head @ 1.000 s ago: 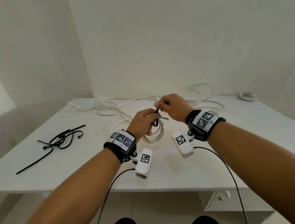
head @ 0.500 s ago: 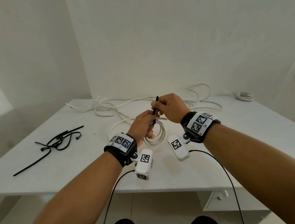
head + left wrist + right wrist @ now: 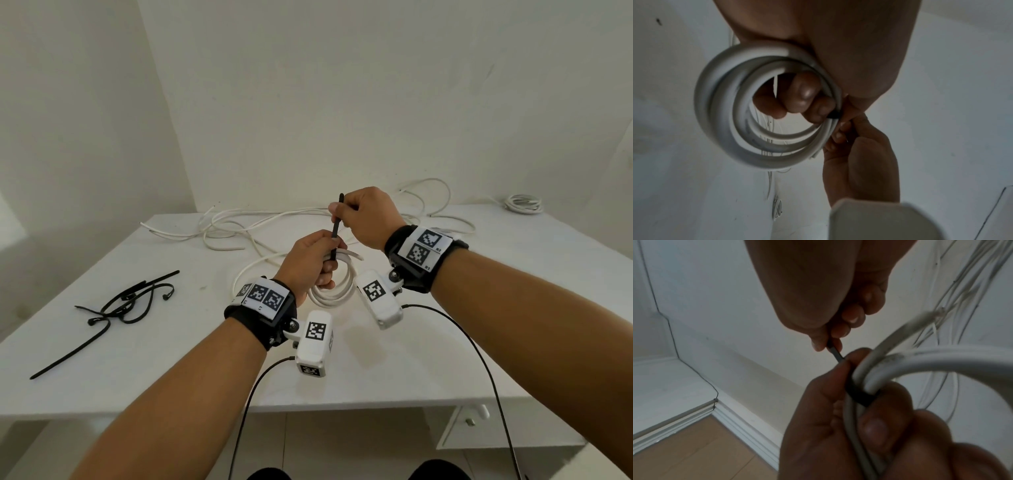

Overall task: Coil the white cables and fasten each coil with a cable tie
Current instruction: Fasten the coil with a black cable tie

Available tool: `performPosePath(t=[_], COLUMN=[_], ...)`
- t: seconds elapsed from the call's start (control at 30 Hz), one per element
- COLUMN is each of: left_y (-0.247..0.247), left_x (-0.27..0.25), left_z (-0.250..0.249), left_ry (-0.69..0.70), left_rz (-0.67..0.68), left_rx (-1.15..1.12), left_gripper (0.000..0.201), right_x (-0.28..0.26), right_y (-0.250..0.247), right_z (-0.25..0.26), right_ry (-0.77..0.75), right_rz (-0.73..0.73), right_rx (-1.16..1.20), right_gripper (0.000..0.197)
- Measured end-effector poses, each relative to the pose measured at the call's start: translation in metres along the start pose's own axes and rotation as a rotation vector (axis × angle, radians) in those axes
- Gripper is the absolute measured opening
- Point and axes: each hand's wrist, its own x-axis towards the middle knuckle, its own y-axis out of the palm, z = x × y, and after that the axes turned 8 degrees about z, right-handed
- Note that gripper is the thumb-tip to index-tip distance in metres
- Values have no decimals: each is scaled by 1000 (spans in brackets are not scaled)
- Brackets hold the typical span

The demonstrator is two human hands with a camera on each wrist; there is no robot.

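Note:
My left hand (image 3: 313,260) grips a coil of white cable (image 3: 337,291) above the middle of the white table (image 3: 445,359); the coil's loops (image 3: 740,116) show in the left wrist view. A black cable tie (image 3: 337,224) is looped round the bundle (image 3: 859,394). My right hand (image 3: 363,214) pinches the tie's tail (image 3: 835,353) just above the left hand and holds it upward. The tail's tip sticks out above the right fingers.
Loose white cable (image 3: 239,228) sprawls over the table's back. A small coiled white cable (image 3: 522,203) lies at the far right. Several spare black cable ties (image 3: 130,305) lie at the left. A drawer unit (image 3: 472,425) stands under the right front edge.
My right hand has drawn the tie's tail up and away from the coil, so the loop round the bundle has become tighter. The left hand keeps its hold on the coil.

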Motion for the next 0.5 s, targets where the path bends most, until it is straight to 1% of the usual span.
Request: performPosePath(t=[0.13,0.23,0.37,0.43,0.5], left_y=[2,9,14,14,14], left_x=[1,2,7,10,14], left_z=[-1,-1,-7,-7,-6], left_ry=[-16,-56,-59,-47,-63], left_rz=[18,0,-39,-42,-48], left_rx=[-32,-84,-154,-150,-163], left_gripper=[25,25,26,26,26], right_x=[5,5,7,4,-1], right_y=[-4,-7,-11,-14,-17], right_z=[-1,-2,-4,-6,-8], right_ry=[55,97,66,57,85], right_rz=[-20,-27,-73,-28,116], right_rx=[17,8,4,32,109], right_gripper=[34,35,40,41,44])
